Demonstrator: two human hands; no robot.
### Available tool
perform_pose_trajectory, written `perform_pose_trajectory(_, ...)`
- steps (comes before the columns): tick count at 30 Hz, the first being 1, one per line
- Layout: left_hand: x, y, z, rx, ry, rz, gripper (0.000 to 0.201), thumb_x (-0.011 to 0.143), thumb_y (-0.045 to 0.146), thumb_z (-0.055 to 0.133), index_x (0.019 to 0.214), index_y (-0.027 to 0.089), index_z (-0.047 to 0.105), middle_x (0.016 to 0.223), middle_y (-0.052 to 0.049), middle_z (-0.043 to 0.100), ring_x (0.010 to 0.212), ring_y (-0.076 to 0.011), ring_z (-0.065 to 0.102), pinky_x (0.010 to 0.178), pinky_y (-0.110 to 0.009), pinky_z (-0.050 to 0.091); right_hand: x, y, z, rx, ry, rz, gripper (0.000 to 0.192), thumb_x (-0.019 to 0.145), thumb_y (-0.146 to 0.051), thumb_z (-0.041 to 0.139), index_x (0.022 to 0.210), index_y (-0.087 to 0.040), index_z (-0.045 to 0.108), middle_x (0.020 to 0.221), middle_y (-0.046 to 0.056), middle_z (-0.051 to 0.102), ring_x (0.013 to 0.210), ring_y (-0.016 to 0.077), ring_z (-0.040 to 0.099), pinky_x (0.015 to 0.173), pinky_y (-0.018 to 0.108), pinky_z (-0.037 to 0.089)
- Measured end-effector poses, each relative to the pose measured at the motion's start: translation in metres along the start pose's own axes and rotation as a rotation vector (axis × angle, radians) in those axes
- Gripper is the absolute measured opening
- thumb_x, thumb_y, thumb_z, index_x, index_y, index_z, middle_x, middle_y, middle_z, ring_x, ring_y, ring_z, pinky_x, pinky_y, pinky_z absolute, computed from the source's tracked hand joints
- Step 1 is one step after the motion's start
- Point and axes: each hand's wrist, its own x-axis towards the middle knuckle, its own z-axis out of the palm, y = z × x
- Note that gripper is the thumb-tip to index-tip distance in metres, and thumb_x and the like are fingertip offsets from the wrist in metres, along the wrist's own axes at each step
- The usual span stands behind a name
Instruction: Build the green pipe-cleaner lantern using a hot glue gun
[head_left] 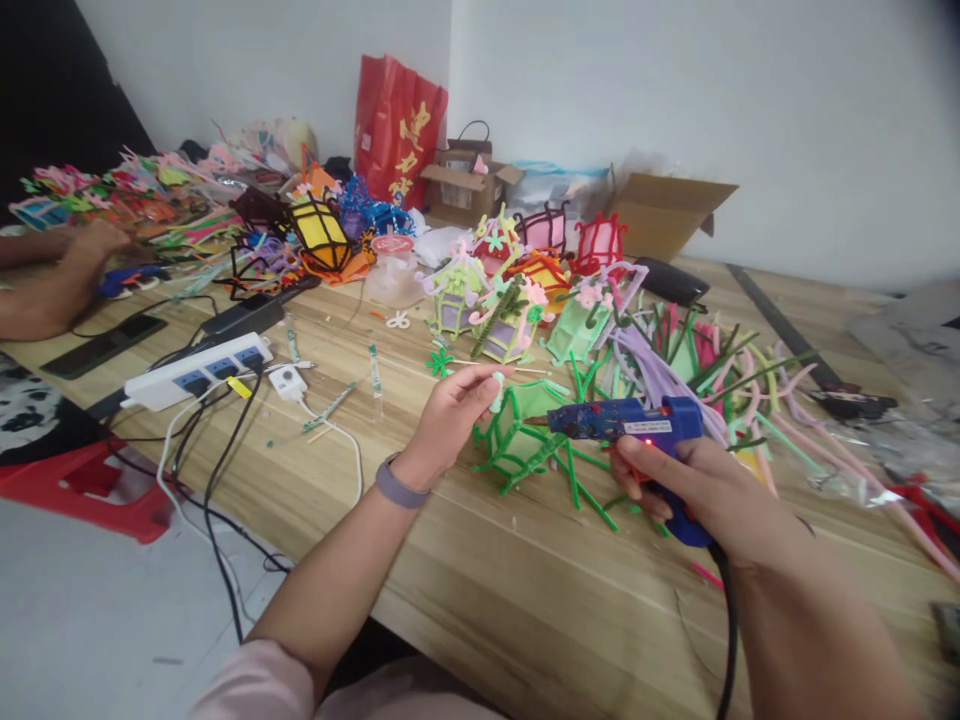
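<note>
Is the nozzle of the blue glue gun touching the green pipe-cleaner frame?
Cannot tell. In the head view the nozzle of the blue glue gun overlaps the green pipe-cleaner frame, so neither contact nor a gap shows. The right hand holds the gun.

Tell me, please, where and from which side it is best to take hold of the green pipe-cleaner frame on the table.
Probably grip the green pipe-cleaner frame by an upper bar on its left side, coming from the left. The blue glue gun in the right hand points its nozzle at the right side, and the left hand is already near there.
</note>
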Motion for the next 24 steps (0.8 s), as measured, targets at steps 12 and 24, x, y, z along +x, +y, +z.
perform_pose_trajectory(12, -0.001, 0.002, 0.002, 0.063, -0.002, 0.017, 0.044, 0.08, 0.056, 0.066, 0.094, 0.015, 0.07, 0.074, 0.0, 0.056, 0.063, -0.0086, 0.044, 0.057, -0.02, 0.036, 0.0, -0.001, 0.004, 0.003, 0.038, -0.001, 0.065, 0.065, -0.082, 0.056, 0.051, -0.02, 0.05, 0.043, -0.002, 0.044, 0.039, 0.0082, 0.038, 0.04, 0.023, 0.031)
perform_pose_trajectory(24, -0.013, 0.004, 0.004, 0.374, -0.028, 0.324, 0.035, 0.097, 0.049, 0.039, 0.094, 0.02, 0.059, 0.095, -0.006, 0.066, 0.089, -0.017, 0.058, 0.082, -0.028, 0.044, 0.001, -0.001, 0.005, 0.017, 0.067, 0.041, 0.059, 0.061, -0.076, 0.065, 0.049, -0.02, 0.049, 0.042, -0.003, 0.044, 0.038, 0.0086, 0.039, 0.039, 0.023, 0.033)
